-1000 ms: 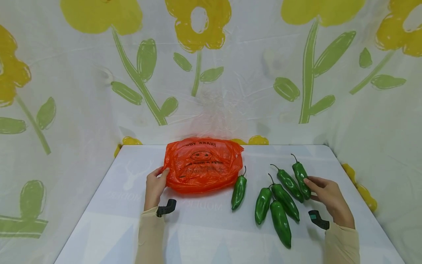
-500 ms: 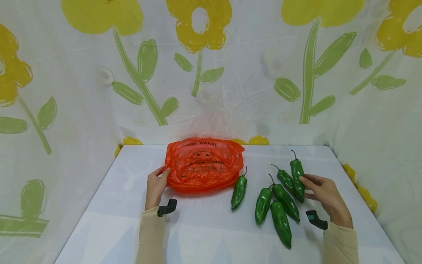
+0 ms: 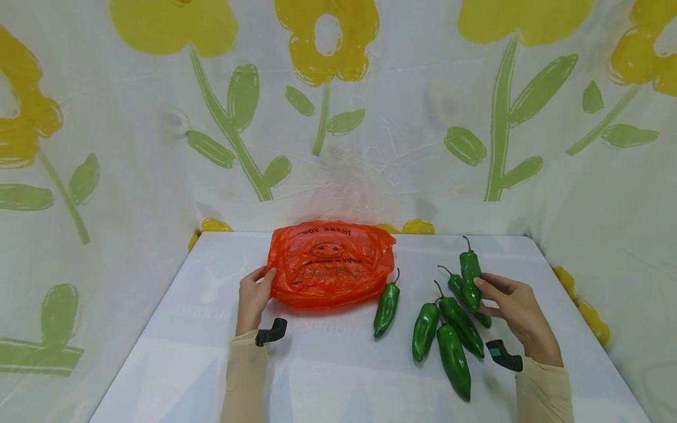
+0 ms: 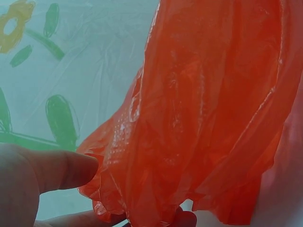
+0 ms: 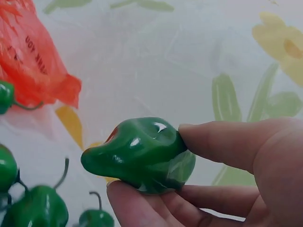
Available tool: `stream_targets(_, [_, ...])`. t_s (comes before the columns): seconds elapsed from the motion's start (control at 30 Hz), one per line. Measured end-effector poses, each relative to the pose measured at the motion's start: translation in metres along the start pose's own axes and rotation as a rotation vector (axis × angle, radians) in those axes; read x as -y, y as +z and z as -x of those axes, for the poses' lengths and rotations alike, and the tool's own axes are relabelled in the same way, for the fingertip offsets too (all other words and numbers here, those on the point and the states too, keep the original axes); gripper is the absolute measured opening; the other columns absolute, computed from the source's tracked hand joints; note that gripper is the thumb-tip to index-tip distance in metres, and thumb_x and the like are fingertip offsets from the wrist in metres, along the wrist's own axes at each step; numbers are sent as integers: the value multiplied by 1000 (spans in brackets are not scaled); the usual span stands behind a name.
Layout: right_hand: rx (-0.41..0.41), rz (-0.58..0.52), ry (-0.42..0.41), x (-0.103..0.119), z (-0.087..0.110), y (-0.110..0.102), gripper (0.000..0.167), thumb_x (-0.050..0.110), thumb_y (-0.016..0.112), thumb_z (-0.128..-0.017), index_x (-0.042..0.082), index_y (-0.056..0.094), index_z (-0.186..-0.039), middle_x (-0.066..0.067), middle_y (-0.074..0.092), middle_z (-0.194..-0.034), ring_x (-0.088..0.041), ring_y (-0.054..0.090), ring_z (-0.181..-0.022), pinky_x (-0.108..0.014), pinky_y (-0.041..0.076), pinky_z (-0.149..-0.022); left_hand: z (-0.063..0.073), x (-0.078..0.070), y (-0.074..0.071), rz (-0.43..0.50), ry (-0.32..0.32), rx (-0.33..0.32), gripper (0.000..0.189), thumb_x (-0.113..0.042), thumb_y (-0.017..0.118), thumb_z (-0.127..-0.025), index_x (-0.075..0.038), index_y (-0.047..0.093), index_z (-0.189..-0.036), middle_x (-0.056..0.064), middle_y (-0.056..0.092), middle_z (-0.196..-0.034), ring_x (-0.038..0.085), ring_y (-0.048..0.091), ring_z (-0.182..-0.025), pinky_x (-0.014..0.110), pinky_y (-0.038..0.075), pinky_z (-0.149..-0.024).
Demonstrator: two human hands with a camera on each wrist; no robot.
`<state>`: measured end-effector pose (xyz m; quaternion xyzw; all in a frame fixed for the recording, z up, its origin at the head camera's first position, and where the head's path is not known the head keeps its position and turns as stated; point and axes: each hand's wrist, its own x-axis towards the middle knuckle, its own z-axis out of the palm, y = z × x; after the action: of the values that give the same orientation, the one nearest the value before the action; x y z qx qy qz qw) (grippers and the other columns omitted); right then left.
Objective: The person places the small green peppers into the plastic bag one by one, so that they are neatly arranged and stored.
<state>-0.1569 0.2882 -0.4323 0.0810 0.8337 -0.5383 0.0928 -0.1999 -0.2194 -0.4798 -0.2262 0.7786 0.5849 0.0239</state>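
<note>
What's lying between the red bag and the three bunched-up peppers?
One green pepper lies there, close beside the red bag. The head view shows it.

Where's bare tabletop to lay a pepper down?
Bare: left of the left hand, and in front of the red plastic bag, from the left sleeve to the lone green chili pepper. Crowded: the four-pepper cluster beside the right hand, where the held pepper partly hides one.

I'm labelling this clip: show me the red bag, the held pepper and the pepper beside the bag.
Red bag (image 3: 331,267), head view: printed side.
Held pepper (image 5: 142,153), right wrist view: glossy side.
Pepper beside the bag (image 3: 386,309), head view: middle of its body.
</note>
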Motion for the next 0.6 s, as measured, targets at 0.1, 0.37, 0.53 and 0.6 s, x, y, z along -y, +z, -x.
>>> stream_targets(0.1, [5,-20,-35,8,0,4,79,45,56,-105,-10,32,-156,-34,41,-156,16,57,-94,-26,64,-82,0,0,0,3,8,0,62,-39,50,-107,-5,40,-158,20,48,-157,33,60,-124,46,54,-110])
stream_targets(0.37, [31,-40,-79,34,-4,22,73,42,59,-104,-7,39,-155,-30,47,-153,8,62,-97,-28,64,-84,-1,0,-1,10,16,3,62,-38,50,-107,-4,40,-158,20,48,-156,33,60,-125,47,53,-110])
stream_targets(0.53, [49,-49,-87,45,-8,35,70,41,61,-103,-5,43,-153,-28,51,-150,1,64,-96,-30,64,-85,-1,1,0,9,17,8,62,-39,50,-108,-4,40,-158,20,48,-156,33,59,-124,48,53,-110])
stream_targets(0.6, [61,-60,-91,49,-9,41,68,38,61,-104,-6,43,-153,-29,52,-150,-2,65,-97,-31,64,-86,-1,2,1,6,21,8,62,-39,50,-108,-4,40,-158,20,48,-156,33,59,-124,47,53,-110])
